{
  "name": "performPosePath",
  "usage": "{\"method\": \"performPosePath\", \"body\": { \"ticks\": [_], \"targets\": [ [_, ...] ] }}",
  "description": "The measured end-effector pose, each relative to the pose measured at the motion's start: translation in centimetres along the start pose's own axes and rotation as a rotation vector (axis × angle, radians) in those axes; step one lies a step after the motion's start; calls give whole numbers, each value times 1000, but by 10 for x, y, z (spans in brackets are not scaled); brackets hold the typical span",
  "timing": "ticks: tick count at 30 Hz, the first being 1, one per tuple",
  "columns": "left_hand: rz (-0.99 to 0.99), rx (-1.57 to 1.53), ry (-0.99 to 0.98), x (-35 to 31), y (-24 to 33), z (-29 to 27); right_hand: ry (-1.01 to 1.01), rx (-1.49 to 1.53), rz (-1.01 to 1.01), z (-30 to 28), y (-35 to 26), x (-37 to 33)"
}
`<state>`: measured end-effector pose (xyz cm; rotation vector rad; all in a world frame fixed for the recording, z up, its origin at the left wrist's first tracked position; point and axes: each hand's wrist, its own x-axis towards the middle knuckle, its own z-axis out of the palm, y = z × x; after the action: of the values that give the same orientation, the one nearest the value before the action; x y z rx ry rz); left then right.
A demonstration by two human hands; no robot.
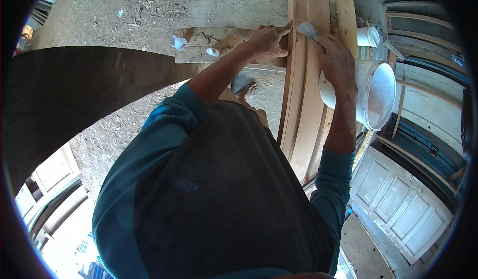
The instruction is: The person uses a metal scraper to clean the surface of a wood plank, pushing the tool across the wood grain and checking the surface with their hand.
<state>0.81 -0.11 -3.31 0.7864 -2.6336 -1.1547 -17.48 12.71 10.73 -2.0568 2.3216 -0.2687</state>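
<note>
A long piece of grooved, light-brown woodwork [304,110] runs from the top of the view down along my right side. My right hand [337,62] is closed around a putty knife, its flat pale blade [307,29] lying at the wood's surface. Across from it, my left hand [270,41] is at the wood's left edge with thumb and fingers spread apart. Nothing shows in the left hand. Whether the blade presses on the wood or hovers just above it, I cannot tell.
Right of the woodwork are a large white bucket [382,96] and a smaller one [368,36]. Nails and white plastic scraps lie on a plank [191,55] at left. A big dark board [79,90] juts in. A panelled white door [398,199] is lower right.
</note>
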Motion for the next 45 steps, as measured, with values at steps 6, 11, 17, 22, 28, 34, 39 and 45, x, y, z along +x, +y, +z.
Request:
{"method": "performPosePath", "body": {
  "ticks": [6, 11, 17, 22, 28, 34, 39, 45],
  "targets": [
    [-30, -20, -28, -1, 5, -6, 30, 33, 23, -2, -5, -1],
    [-19, -3, 0, -3, 5, -5, 178, 162, 106, 14, -6, 3],
    [32, -12, 63, -2, 2, -2, 373, 129, 48, 59, -8, 9],
    [1, -49, 5, -2, 6, -9, 425, 83, 32, 84, -25, -3],
    [-27, -49, 24, 0, 9, -7, 330, 28, 98, 98, -49, -29],
    [-10, -35, 36, 3, 4, -5, 343, 22, 108, 102, -57, -49],
    [5, -33, 66, 0, 5, -5, 404, 32, 119, 97, -44, -34],
    [-1, -15, 11, -2, 8, -11, 351, -6, 193, 85, -37, -58]
  ]
}}
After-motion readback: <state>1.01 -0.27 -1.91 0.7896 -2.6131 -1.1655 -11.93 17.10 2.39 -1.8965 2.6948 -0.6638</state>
